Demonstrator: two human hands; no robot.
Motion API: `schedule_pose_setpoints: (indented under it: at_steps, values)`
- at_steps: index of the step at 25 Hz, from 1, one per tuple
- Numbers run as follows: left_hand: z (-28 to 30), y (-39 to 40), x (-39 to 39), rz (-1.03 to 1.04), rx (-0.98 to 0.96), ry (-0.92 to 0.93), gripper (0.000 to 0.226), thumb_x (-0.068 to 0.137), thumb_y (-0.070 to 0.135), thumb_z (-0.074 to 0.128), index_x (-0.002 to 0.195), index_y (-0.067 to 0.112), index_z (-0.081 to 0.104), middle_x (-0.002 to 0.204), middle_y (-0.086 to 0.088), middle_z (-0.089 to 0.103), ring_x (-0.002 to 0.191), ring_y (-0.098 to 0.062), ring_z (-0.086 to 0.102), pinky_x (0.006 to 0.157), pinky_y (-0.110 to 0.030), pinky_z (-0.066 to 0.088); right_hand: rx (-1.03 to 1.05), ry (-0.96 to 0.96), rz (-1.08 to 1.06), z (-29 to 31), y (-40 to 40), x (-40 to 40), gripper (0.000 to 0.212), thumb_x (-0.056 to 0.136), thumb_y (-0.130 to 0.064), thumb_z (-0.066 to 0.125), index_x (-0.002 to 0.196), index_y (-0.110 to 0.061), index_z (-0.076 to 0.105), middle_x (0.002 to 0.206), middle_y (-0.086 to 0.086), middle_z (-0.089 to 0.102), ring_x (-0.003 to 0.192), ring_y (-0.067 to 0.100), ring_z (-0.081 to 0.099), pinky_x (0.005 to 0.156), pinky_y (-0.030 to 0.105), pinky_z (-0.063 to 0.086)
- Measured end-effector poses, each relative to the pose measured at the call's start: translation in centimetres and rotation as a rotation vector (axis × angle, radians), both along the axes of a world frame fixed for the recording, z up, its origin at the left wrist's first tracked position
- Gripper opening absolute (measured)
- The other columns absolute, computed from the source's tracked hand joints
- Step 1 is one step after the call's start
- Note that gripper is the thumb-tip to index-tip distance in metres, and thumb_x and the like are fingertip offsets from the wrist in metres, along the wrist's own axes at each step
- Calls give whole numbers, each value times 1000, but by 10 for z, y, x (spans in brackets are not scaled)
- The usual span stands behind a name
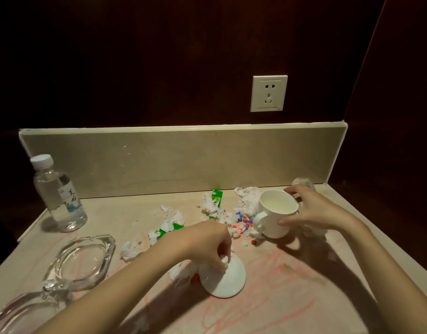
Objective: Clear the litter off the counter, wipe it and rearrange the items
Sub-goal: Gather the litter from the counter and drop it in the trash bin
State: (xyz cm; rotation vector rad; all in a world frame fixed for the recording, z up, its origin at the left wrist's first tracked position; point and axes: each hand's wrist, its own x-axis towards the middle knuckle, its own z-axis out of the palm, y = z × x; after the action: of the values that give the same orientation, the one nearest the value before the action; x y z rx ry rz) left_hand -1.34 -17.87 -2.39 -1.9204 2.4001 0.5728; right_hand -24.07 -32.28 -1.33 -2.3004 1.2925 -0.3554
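My right hand [311,210] grips a white mug [276,213] around its rim and side, tilted, at the right of the beige counter [304,297]. My left hand [207,242] pinches the knob of a white lid [223,278] near the middle front. Torn white tissue scraps [169,220], green wrapper pieces [216,197] and small coloured bits [243,221] lie scattered between the hands and the backsplash. Red scribble marks [275,273] stain the counter surface.
A clear water bottle [58,196] stands at the far left. Two glass ashtrays [82,259] [22,312] sit at the left front. A clear glass [302,183] lies behind the mug. A wall socket [268,93] is above the backsplash [171,160].
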Motion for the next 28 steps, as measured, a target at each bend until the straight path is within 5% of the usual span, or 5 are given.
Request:
schedule_pose_setpoints:
  at_steps: [5,10,14,16,28]
  values:
    - [4,1,-6,60,3,-15,17,73,21,73,90,17,74,82,2,70,75,-11,61,65,-27,50,7,-26,222,1,-10,11,86,67,-29,84,139,-18,38,130,-7,44,116,4,40,91,16,30]
    - [23,2,1,161,-39,26,18,75,22,75,92,20,75,78,9,65,72,-4,57,58,-14,43,-64,-26,256,5,-11,9,86,64,-37,84,136,-19,41,128,-8,47,113,5,43,90,18,33]
    - [40,0,23,221,-99,71,13,73,19,76,86,21,76,61,15,57,58,-1,52,56,-17,41,-163,-26,280,21,-5,10,80,65,-38,83,133,-22,45,121,-11,49,108,4,43,80,10,31]
    - [49,-3,35,243,-129,60,13,73,18,75,86,21,77,58,17,56,56,0,51,54,-16,39,-186,-55,300,34,0,14,80,64,-40,83,132,-23,45,120,-13,47,111,6,45,87,18,35]
    - [68,25,154,521,-244,-35,15,76,17,77,91,19,75,79,7,66,71,-5,58,58,-13,43,-215,-149,436,49,30,143,84,66,-45,80,136,-17,42,133,-3,47,116,10,44,92,26,37]
